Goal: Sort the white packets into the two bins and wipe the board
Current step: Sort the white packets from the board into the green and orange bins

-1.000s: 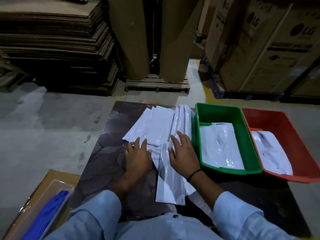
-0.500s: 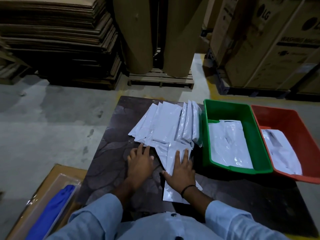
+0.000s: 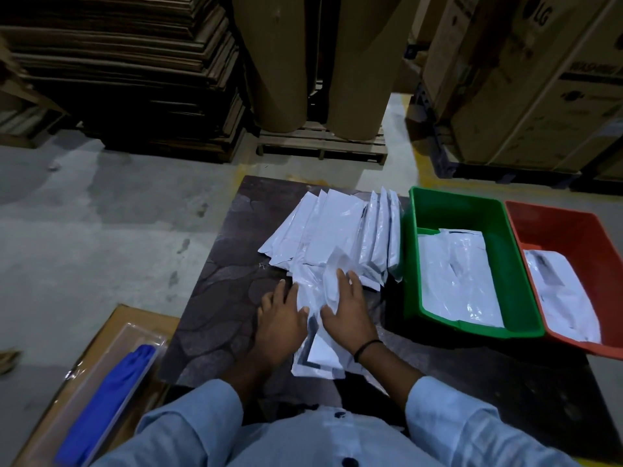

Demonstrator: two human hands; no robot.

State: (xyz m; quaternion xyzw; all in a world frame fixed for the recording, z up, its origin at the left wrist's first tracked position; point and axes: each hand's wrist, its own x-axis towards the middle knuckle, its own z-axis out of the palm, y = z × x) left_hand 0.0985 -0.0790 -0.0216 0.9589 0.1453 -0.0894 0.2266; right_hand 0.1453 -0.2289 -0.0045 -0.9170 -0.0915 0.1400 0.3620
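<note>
Both hands have slid nearer the person: the left hand (image 3: 281, 320) presses flat, fingers spread, while the right hand (image 3: 349, 306) curls fingers, lifting one white plastic packet (image 3: 332, 281) off the dark board surface (image 3: 215, 298); green plastic bin (image 3: 465, 210) waits at three o'clock.
</note>
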